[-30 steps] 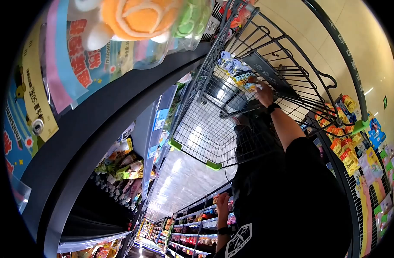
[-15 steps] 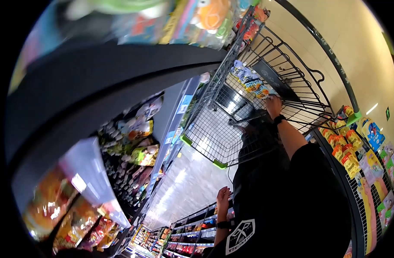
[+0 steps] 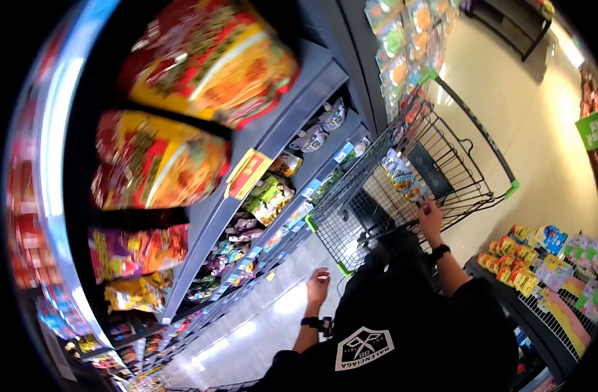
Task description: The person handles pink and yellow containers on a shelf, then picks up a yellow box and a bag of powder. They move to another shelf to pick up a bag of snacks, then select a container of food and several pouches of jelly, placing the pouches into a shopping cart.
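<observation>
My right hand (image 3: 431, 219) reaches into the shopping cart (image 3: 351, 219), its fingers closed on the near end of a row of blue, white and orange snack bags (image 3: 403, 175). The bags lie beside a dark panel (image 3: 431, 171) in the cart's wire basket. A black band circles my right wrist. My left hand (image 3: 317, 287) hangs in the air left of my body, near the cart's green corner, with fingers loosely curled and nothing visible in them. A dark watch is on that wrist.
Shelves on the left hold large red-and-yellow food bags (image 3: 201, 65) and smaller packets (image 3: 269, 199). Packaged goods (image 3: 403, 46) hang beyond the cart. On the right stands a rack (image 3: 547, 307) of yellow and pastel packs. A green sign (image 3: 596, 129) is farther right.
The view has swung, bringing more of the left shelves into sight; the cart appears lower and farther right. My left hand appears higher. My right hand stays at the end of the snack bags.
</observation>
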Motion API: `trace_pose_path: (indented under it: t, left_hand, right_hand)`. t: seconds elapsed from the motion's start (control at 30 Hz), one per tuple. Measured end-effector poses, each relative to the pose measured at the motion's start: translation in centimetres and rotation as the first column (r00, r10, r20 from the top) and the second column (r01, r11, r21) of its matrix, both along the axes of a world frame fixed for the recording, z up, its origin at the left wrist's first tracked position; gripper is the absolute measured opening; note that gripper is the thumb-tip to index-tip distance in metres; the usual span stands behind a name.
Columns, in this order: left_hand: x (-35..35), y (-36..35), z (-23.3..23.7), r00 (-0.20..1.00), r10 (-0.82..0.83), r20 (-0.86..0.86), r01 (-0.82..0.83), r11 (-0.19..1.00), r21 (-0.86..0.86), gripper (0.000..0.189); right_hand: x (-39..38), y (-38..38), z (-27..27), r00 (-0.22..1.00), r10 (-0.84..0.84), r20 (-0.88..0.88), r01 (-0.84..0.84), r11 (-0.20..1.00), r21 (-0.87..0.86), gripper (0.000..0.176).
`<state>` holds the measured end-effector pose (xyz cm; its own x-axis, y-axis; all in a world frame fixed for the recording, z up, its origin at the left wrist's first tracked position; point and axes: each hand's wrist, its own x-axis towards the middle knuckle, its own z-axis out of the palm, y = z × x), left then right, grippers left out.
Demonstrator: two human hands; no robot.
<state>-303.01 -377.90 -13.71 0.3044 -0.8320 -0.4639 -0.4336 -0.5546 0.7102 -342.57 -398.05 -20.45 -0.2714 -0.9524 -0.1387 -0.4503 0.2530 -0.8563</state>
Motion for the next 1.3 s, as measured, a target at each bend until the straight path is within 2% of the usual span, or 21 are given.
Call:
trace_pose_path:
  t: [0.1,0.13,0.17,0.2,0.27,0.3,0.37,0.43,0.5,0.57,0.63,0.7,0.77,0.83,0.93,0.97,1.03,1.1,1.17,1.23,1.3]
  left_hand:
    - [3.2,-2.8,2.3,0.996,0.081,0.029,-0.070,0.958,-0.277,0.025]
    - [3.7,-4.1,4.6,0.989,0.130,0.071,-0.106,0.956,-0.275,0.024]
    - [5.0,-5.0,5.7,0.982,0.123,0.144,-0.084,0.965,-0.249,0.022]
    - [6.4,-6.1,5.4,0.980,0.109,0.165,-0.030,0.906,-0.422,0.020]
    - [7.8,-8.6,8.0,0.980,0.083,0.178,0.005,0.895,-0.447,0.019]
    - [8.7,-9.9,8.7,0.959,0.039,0.280,0.112,0.856,-0.504,0.021]
    - [9.9,-13.1,10.4,0.950,0.015,0.311,0.175,0.802,-0.571,0.028]
    - [11.3,-16.2,10.8,0.926,-0.013,0.377,0.260,0.745,-0.614,0.036]
    - [11.9,-19.2,10.6,0.903,0.103,0.417,0.224,0.717,-0.660,0.051]
    - [12.7,-21.5,10.5,0.899,0.116,0.422,0.149,0.825,-0.545,0.059]
    - [13.6,-23.9,9.5,0.920,0.083,0.384,0.141,0.843,-0.520,0.064]
    - [13.3,-24.7,9.4,0.900,0.118,0.420,0.154,0.815,-0.558,0.062]
    - [13.1,-25.1,9.7,0.851,0.078,0.519,0.164,0.900,-0.403,0.059]
    - [12.4,-25.3,10.1,0.881,0.111,0.460,0.104,0.903,-0.417,0.052]
    - [11.8,-25.3,9.8,0.779,0.236,0.581,0.180,0.803,-0.568,0.035]
    - [11.6,-25.0,10.4,0.781,0.237,0.578,0.176,0.804,-0.568,0.035]
    - [11.1,-24.8,11.5,0.867,0.084,0.492,0.185,0.861,-0.474,0.024]
    - [10.8,-24.8,10.6,0.898,0.080,0.432,0.180,0.831,-0.527,0.015]
    - [10.6,-24.4,9.9,0.852,0.054,0.521,0.364,0.654,-0.663,0.012]
    - [8.8,-21.9,13.4,0.826,-0.019,0.563,0.481,0.546,-0.686,0.011]
    - [6.6,-19.7,14.7,0.856,-0.049,0.514,0.474,0.469,-0.745,0.008]
  right_hand:
    - [1.5,3.4,4.1,0.999,-0.020,-0.027,0.018,0.999,-0.046,0.024]
    - [1.9,4.3,4.9,1.000,-0.018,-0.014,0.017,0.998,-0.060,0.022]
    - [2.3,5.3,5.4,1.000,-0.017,0.000,0.017,0.997,-0.070,0.021]
    - [2.6,6.0,5.7,1.000,-0.010,0.018,0.011,0.994,-0.108,0.022]
    - [2.6,7.6,6.2,0.999,0.032,0.009,-0.031,0.992,-0.125,0.023]
    - [2.9,8.2,6.8,1.000,0.013,0.021,-0.010,0.992,-0.122,0.021]
    - [2.8,8.9,6.8,1.000,0.030,-0.001,-0.030,0.987,-0.160,0.020]
    - [3.0,9.7,8.9,0.998,0.061,0.004,-0.059,0.984,-0.167,0.018]
    - [3.2,10.4,10.2,0.999,0.051,0.003,-0.050,0.985,-0.167,0.017]
    - [3.9,11.4,13.2,0.997,0.052,-0.055,-0.061,0.980,-0.189,0.016]
    - [3.9,12.4,14.6,0.993,0.044,-0.111,-0.066,0.977,-0.203,0.016]
    - [3.5,13.6,14.7,0.993,0.029,-0.117,-0.056,0.971,-0.233,0.017]
    - [3.0,14.8,15.0,0.993,0.011,-0.121,-0.037,0.976,-0.215,0.017]
    - [2.6,15.7,15.2,0.988,-0.002,-0.153,-0.029,0.979,-0.203,0.017]
    - [2.4,16.7,15.9,0.988,-0.019,-0.154,-0.012,0.980,-0.198,0.017]
    - [2.4,17.0,16.1,0.989,-0.023,-0.143,-0.007,0.979,-0.203,0.017]
    - [2.4,17.3,16.1,0.987,-0.016,-0.158,-0.015,0.981,-0.192,0.017]
    - [2.5,17.0,16.2,0.985,-0.003,-0.174,-0.029,0.982,-0.184,0.016]
    - [2.8,16.6,16.2,0.986,0.049,-0.161,-0.077,0.983,-0.168,0.017]
    - [3.9,15.8,17.7,0.986,0.106,-0.132,-0.126,0.980,-0.156,0.018]
    - [5.1,14.6,19.1,0.983,0.157,-0.100,-0.171,0.975,-0.146,0.020]
